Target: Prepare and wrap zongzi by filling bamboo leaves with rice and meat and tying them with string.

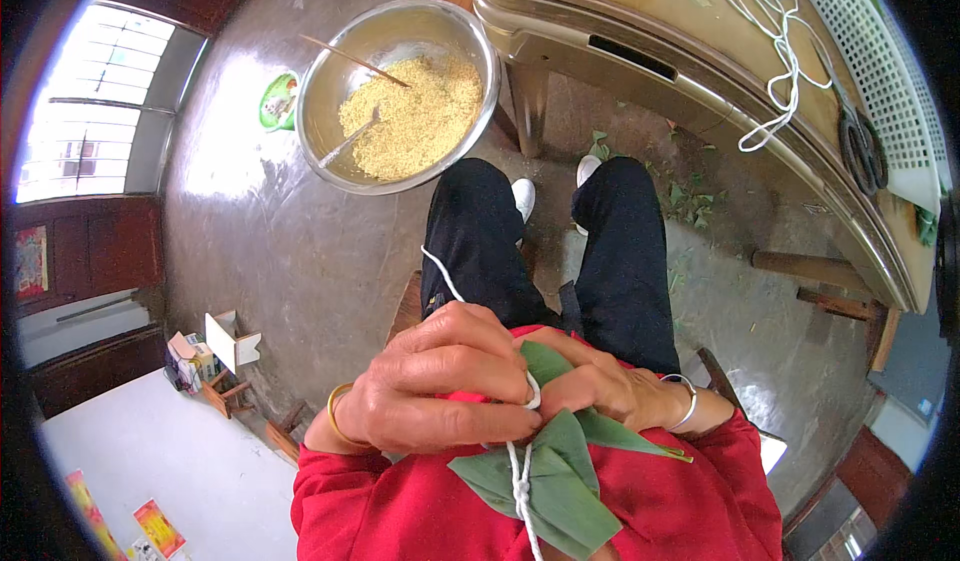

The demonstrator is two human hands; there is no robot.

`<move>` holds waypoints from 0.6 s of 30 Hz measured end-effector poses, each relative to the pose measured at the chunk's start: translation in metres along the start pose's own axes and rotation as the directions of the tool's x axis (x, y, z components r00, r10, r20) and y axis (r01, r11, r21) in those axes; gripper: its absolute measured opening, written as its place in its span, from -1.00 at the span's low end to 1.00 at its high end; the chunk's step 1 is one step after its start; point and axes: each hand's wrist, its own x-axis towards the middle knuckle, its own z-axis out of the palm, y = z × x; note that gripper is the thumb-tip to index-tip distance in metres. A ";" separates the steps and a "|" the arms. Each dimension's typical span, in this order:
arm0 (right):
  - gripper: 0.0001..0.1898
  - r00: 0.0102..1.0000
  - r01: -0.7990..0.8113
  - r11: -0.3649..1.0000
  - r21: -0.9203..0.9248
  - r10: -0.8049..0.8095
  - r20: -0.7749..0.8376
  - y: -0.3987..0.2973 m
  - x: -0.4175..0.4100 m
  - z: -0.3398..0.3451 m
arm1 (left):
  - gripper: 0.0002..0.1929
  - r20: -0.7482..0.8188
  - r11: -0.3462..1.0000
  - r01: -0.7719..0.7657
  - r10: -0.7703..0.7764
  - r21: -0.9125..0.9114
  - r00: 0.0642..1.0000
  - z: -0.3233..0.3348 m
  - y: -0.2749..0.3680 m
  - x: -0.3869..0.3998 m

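Note:
Close to my red top, a bundle of folded green leaves [562, 478] is held at waist height. White string [521, 490] wraps it, with a knot showing on the near side and a loose end hanging down. My left hand [442, 373], with a gold-coloured bangle at its wrist, pinches the string, and a length of it trails up over my left thigh. My right hand [607, 388] grips the leaves from the other side, one pointed leaf sticking out beneath it. The fingers hide the middle of the bundle.
A steel bowl [311, 141] of yellowish grain [427, 122] holds a spoon [349, 138] and a chopstick [352, 59]. The table [697, 35] carries loose white strings [784, 73], scissors [862, 148] and a white perforated basket [881, 58]. Leaf scraps [690, 201] litter the floor.

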 end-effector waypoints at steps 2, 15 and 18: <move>-0.66 1.000 -0.010 1.000 0.004 0.010 0.001 0.000 -0.001 -0.001 | -0.77 0.016 1.000 -0.001 0.002 -0.024 1.000 0.001 -0.001 0.001; -0.64 1.000 0.016 1.000 -0.011 -0.016 -0.015 -0.001 -0.002 0.001 | -0.86 0.057 0.976 0.097 -0.087 -0.194 0.995 -0.001 -0.003 0.004; -0.64 0.999 0.036 0.999 -0.005 -0.036 -0.007 -0.002 -0.001 0.002 | -0.86 0.132 0.962 0.113 -0.083 -0.247 0.988 -0.002 -0.003 0.005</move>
